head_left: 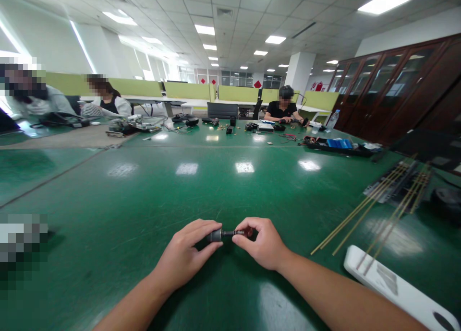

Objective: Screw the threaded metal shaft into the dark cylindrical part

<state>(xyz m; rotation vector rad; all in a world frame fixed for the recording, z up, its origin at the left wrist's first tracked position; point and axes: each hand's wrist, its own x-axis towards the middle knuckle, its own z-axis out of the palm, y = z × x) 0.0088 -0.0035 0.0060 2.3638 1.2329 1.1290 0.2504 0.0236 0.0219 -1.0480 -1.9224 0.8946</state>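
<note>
My left hand [189,247] is closed around a dark grey cylinder [216,235], with thumb and fingers on opposite sides of it. A thin dark shaft [227,233] runs out of the cylinder towards the right. At the shaft's far end, my right hand [264,242] pinches a narrow, ribbed-looking tip [239,232] between thumb and forefinger. The whole piece lies roughly level, just over the green tabletop [216,192]. My fingers cover part of both ends, and its exact kind cannot be made out.
Thin brass-coloured rods [360,206] stretch across the right side, near a long white object [399,288]. A black tray [338,148] with parts stands further back. Small electronic pieces [264,127] lie along the far edge, where a person [284,110] sits; others sit at left.
</note>
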